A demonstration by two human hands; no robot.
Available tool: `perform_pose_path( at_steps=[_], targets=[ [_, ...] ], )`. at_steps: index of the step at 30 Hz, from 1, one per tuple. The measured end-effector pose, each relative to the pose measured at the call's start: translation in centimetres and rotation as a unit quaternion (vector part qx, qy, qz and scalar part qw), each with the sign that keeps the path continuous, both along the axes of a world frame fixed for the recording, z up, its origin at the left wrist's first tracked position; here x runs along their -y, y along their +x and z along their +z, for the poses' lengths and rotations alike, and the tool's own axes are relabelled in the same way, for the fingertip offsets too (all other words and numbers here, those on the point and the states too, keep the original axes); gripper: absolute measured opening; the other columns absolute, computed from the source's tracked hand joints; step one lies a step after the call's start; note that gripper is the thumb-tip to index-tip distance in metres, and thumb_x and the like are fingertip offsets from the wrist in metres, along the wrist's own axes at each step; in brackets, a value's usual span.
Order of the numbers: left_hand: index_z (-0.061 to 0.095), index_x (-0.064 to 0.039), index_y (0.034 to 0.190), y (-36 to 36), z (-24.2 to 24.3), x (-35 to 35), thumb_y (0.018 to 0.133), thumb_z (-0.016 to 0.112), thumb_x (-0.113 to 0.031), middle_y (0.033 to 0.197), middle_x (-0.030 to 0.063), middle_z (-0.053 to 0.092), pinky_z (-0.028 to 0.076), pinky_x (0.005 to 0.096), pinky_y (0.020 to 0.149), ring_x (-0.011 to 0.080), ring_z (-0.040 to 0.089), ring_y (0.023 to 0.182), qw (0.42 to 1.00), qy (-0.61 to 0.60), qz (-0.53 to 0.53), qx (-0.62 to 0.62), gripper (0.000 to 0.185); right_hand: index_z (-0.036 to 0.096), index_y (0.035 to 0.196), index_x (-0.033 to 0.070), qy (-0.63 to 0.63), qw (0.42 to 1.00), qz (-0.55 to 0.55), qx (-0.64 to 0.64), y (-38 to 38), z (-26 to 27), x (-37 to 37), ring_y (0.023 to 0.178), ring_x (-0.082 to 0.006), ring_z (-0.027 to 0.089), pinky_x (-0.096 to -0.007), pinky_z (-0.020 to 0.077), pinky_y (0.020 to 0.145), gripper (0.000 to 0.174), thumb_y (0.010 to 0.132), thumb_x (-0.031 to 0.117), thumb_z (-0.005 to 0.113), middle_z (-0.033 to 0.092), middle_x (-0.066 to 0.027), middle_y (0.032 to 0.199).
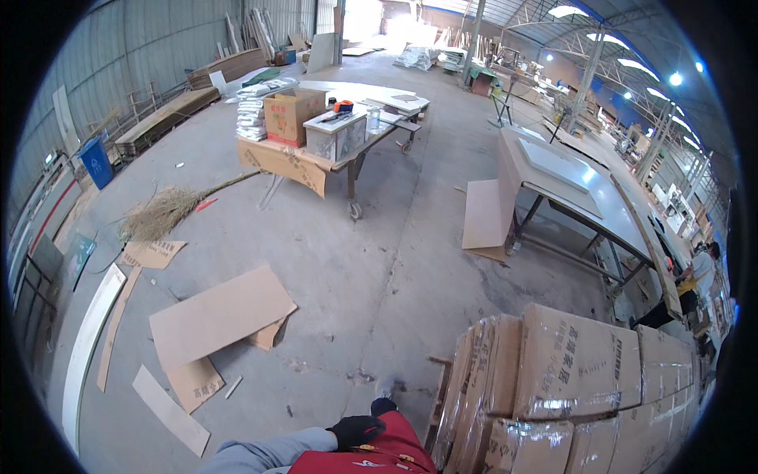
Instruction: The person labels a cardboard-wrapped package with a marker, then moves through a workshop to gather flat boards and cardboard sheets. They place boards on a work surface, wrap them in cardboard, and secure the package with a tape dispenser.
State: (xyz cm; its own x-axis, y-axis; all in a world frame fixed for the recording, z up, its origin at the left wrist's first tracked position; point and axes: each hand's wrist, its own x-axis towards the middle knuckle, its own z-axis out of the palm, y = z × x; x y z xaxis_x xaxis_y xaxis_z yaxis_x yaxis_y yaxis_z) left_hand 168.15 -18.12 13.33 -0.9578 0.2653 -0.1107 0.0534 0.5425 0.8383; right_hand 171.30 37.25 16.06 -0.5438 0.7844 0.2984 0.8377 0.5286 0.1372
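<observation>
My left hand [357, 431], in a black glove, lies against the front of my red apron [379, 453]. Its fingers are partly hidden, so I cannot tell whether they hold anything. A grey sleeve [266, 450] covers the arm. My right hand is out of view. Just beyond the apron's edge shows a dark shape [384, 406], probably part of my leg or shoe. To the right, close by, stands a stack of cardboard cartons [577, 361] wrapped in clear film. On the floor to the left, a flat brown board [222, 314] lies over torn cardboard [192, 379].
A wheeled table [349, 169] ahead bears a cardboard box [290, 115] and white packages [251, 112]. Panels lie on another table [586, 195] at right; a person [702, 272] stands beyond. A straw broom [163, 213], white strips [92, 349] and a blue bin [95, 161] are left.
</observation>
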Motion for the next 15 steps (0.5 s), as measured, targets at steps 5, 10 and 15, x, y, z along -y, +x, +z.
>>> perform_pose_path(
  at_steps=[5, 10, 15],
  targets=[
    [0.062, -0.011, 0.109, -10.7, -0.8, 3.3, 0.089, 0.053, -0.032, 0.111, 0.012, 0.062, 0.047, 0.0367, 0.086, 0.0279, 0.06, 0.1, 0.998, -0.034, -0.03, 0.05, 0.03, 0.05, 0.126, 0.005, -0.011, 0.994, -0.099, -0.05, -1.9, 1.8, -2.5, 0.117, -0.0355, 0.047, -0.0501, 0.0381, 0.094, 0.064, 0.089, 0.054, 0.032, 0.05, -0.0196, 0.126],
    [0.065, -0.011, 0.103, -22.4, -0.3, 7.4, 0.086, 0.057, -0.029, 0.099, 0.0103, 0.066, 0.049, 0.0355, 0.081, 0.0273, 0.062, 0.093, 0.992, -0.08, -0.086, 0.052, 0.026, 0.05, 0.125, 0.004, -0.063, 0.967, -0.181, -0.167, -7.1, 0.4, -4.3, 0.117, -0.0353, 0.047, -0.05, 0.0377, 0.095, 0.064, 0.089, 0.054, 0.033, 0.051, -0.0196, 0.125],
    [0.067, -0.007, 0.087, -34.4, 1.1, 10.0, 0.085, 0.057, -0.033, 0.09, 0.0112, 0.067, 0.049, 0.0355, 0.079, 0.0279, 0.064, 0.087, 0.999, -0.026, -0.015, -0.02, 0.028, 0.051, 0.124, 0.004, -0.11, 0.926, -0.071, -0.353, -28.1, -3.5, -0.6, 0.117, -0.0351, 0.047, -0.0498, 0.0373, 0.095, 0.064, 0.089, 0.054, 0.033, 0.052, -0.0196, 0.125]
  ],
)
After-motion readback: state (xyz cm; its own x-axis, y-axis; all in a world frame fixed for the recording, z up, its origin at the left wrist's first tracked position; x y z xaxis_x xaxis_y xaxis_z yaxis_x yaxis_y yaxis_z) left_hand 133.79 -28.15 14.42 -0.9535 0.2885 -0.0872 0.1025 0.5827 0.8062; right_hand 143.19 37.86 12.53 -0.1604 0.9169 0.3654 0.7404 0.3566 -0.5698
